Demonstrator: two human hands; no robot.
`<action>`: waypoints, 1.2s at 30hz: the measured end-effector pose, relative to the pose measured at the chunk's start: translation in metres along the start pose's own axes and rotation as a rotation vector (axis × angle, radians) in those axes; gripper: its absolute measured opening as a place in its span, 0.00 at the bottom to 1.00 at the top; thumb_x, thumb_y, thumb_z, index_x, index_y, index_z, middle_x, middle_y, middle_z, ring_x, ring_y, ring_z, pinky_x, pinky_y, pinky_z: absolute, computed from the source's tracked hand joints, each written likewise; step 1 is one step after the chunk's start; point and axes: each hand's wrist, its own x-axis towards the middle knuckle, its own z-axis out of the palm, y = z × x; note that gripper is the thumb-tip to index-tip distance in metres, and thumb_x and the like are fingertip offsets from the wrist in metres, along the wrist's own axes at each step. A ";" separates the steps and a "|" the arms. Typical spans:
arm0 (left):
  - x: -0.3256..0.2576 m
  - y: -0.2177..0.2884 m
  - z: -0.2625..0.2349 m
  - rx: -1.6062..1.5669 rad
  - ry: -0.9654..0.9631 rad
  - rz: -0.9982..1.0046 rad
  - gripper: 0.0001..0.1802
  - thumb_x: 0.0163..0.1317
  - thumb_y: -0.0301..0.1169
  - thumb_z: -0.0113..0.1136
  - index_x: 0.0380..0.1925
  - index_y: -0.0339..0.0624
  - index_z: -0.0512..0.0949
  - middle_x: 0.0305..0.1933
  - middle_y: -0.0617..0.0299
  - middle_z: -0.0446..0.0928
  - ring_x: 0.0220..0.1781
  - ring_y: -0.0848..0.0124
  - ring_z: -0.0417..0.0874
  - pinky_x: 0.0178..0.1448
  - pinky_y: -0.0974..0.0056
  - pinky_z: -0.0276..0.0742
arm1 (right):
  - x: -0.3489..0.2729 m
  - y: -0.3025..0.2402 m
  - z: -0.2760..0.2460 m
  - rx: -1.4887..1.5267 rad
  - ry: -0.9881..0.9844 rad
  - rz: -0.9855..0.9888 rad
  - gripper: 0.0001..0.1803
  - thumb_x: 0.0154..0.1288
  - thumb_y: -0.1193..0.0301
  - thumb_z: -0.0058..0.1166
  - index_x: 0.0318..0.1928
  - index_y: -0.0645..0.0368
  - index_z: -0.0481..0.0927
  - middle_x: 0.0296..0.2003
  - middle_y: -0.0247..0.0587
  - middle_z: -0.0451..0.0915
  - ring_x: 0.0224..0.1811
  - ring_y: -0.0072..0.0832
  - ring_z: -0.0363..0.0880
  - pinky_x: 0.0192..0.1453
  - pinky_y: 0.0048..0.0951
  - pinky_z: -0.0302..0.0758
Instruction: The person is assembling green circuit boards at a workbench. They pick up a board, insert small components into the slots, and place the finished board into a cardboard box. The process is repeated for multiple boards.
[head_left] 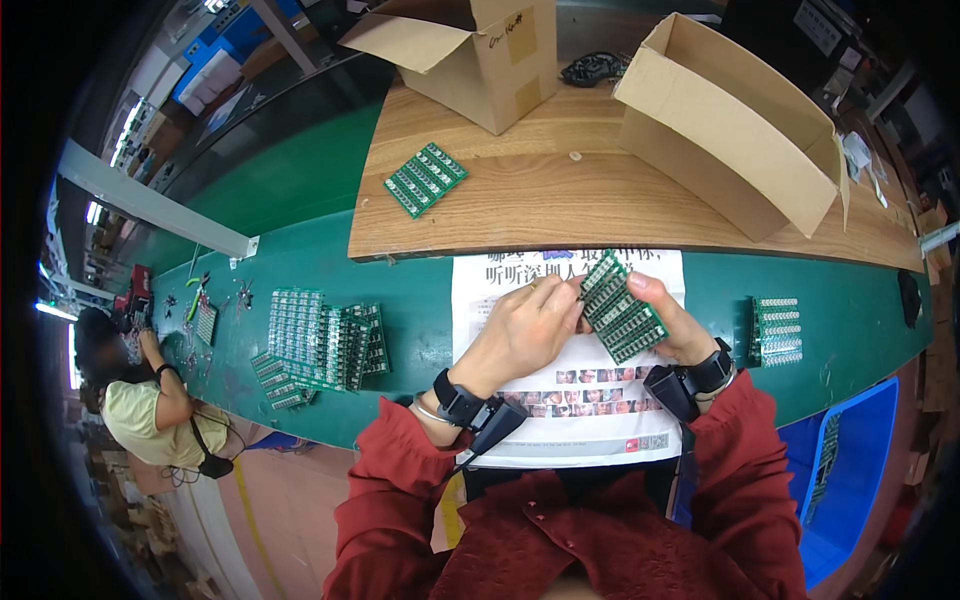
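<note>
Both my hands hold one green circuit board panel (620, 308) above a white printed sheet (570, 400) on the green bench. My left hand (520, 330) pinches the panel's left edge with thumb and fingers. My right hand (672, 325) grips its right side, thumb on top. The panel is tilted, with rows of small modules showing. Both wrists wear black bands over red sleeves.
A pile of green panels (320, 345) lies at my left, a small stack (776, 330) at my right, one panel (425, 179) on the wooden board. Two open cardboard boxes (480, 55) (735, 120) stand behind. A blue bin (850, 470) sits lower right. Another person (140, 400) works far left.
</note>
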 end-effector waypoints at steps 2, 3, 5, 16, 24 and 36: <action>0.002 0.003 0.000 0.011 -0.016 -0.053 0.07 0.58 0.25 0.58 0.34 0.38 0.70 0.30 0.52 0.73 0.29 0.53 0.78 0.32 0.56 0.76 | 0.006 0.005 -0.014 -0.166 -0.147 -0.036 0.30 0.65 0.47 0.43 0.42 0.64 0.79 0.32 0.38 0.79 0.34 0.21 0.75 0.38 0.21 0.71; 0.001 0.004 0.000 0.018 -0.024 -0.084 0.07 0.58 0.26 0.57 0.33 0.38 0.70 0.30 0.52 0.73 0.29 0.53 0.78 0.33 0.56 0.77 | 0.010 0.009 -0.021 -0.247 -0.224 -0.049 0.30 0.65 0.47 0.43 0.42 0.64 0.79 0.33 0.38 0.79 0.34 0.21 0.75 0.38 0.21 0.71; 0.000 0.003 0.002 0.069 -0.025 -0.061 0.07 0.59 0.26 0.57 0.34 0.38 0.70 0.30 0.51 0.74 0.29 0.53 0.79 0.32 0.55 0.77 | 0.012 0.012 -0.026 -0.292 -0.284 -0.076 0.30 0.65 0.47 0.43 0.42 0.65 0.79 0.33 0.38 0.79 0.35 0.21 0.75 0.39 0.22 0.71; -0.010 0.006 0.003 0.003 -0.033 -0.104 0.10 0.59 0.24 0.58 0.39 0.35 0.70 0.35 0.49 0.74 0.37 0.51 0.79 0.39 0.56 0.76 | 0.010 0.012 -0.021 -0.225 -0.246 -0.052 0.32 0.65 0.47 0.42 0.50 0.67 0.78 0.37 0.39 0.81 0.37 0.22 0.78 0.43 0.21 0.74; -0.012 -0.005 0.005 0.040 -0.074 -0.023 0.09 0.60 0.24 0.57 0.38 0.34 0.69 0.35 0.50 0.74 0.35 0.52 0.79 0.37 0.55 0.75 | 0.007 0.014 -0.016 -0.156 -0.197 -0.060 0.34 0.66 0.47 0.41 0.55 0.66 0.75 0.37 0.42 0.81 0.36 0.22 0.79 0.39 0.21 0.75; -0.011 -0.006 0.004 -0.087 -0.060 -0.060 0.07 0.61 0.25 0.56 0.38 0.34 0.71 0.37 0.50 0.75 0.36 0.50 0.79 0.38 0.55 0.76 | 0.007 0.010 -0.016 -0.060 -0.265 -0.067 0.39 0.66 0.43 0.38 0.63 0.65 0.67 0.47 0.45 0.79 0.45 0.28 0.81 0.51 0.25 0.77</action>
